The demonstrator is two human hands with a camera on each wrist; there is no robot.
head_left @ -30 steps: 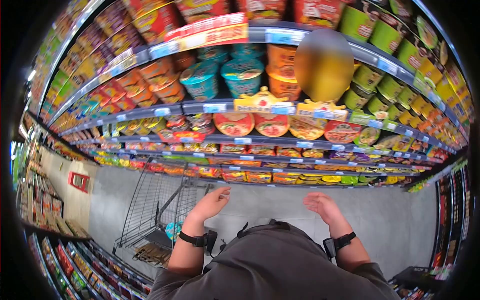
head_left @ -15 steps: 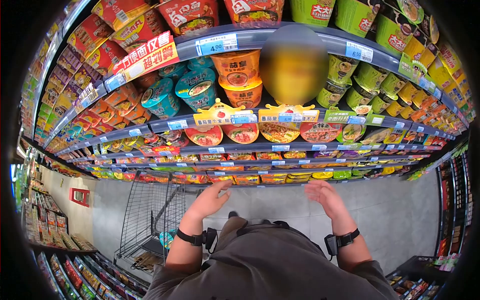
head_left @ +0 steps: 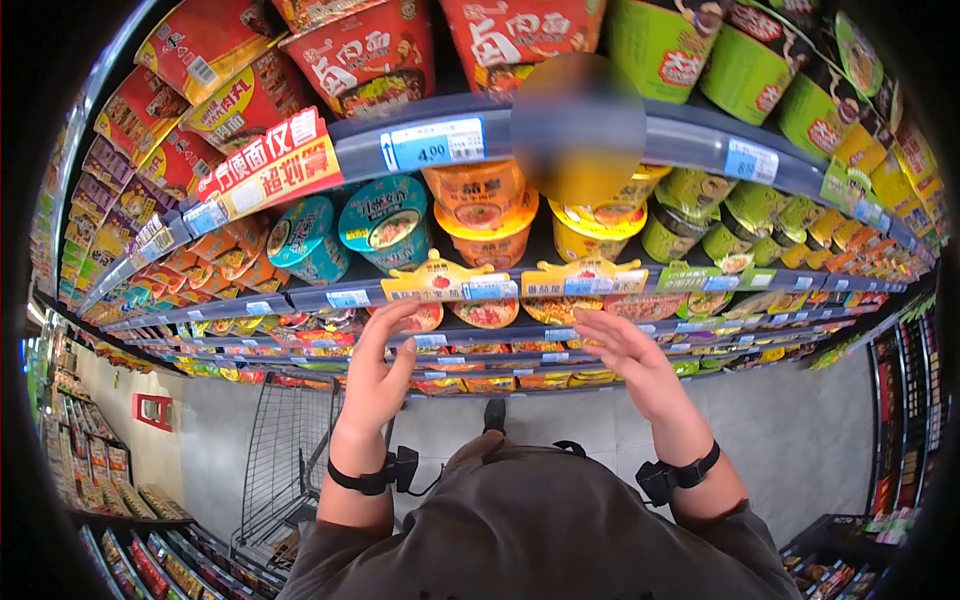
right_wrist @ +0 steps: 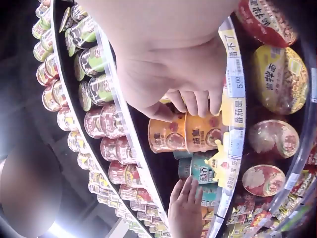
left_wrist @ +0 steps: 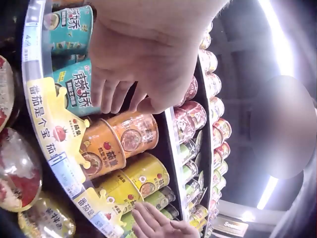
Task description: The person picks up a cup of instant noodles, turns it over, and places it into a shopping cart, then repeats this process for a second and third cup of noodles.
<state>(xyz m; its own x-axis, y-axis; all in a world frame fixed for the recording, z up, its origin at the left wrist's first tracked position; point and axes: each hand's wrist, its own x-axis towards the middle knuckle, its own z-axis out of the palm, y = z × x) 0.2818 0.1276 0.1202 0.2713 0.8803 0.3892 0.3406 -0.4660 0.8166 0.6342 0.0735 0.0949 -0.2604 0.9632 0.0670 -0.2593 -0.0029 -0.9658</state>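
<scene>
My left hand [head_left: 372, 385] is raised in front of the shelf with its fingers spread and holds nothing. Opposite it, my right hand [head_left: 648, 375] is also up, palm inward, fingers extended and likewise holding nothing. Between and beyond the hands stand stacked orange noodle cups [head_left: 482, 200], with yellow noodle cups [head_left: 595, 235] to their right and teal noodle cups [head_left: 385, 228] to their left. In the left wrist view, the fingers overlap a teal cup [left_wrist: 81, 94]. In the right wrist view, they overlap the orange cups [right_wrist: 168, 136].
A shelf edge with a price tag [head_left: 432, 145] runs above the cups. Yellow crown-shaped signs [head_left: 585, 280] line the lower edge, above noodle bowls [head_left: 485, 313]. A wire shopping cart [head_left: 262, 450] stands on the grey floor at left. More shelves flank both sides.
Both hands have risen toward the shelf and now overlap its lower tiers in the head view. The shelf looks closer, and a foot shows forward. The cart has shifted lower in view.
</scene>
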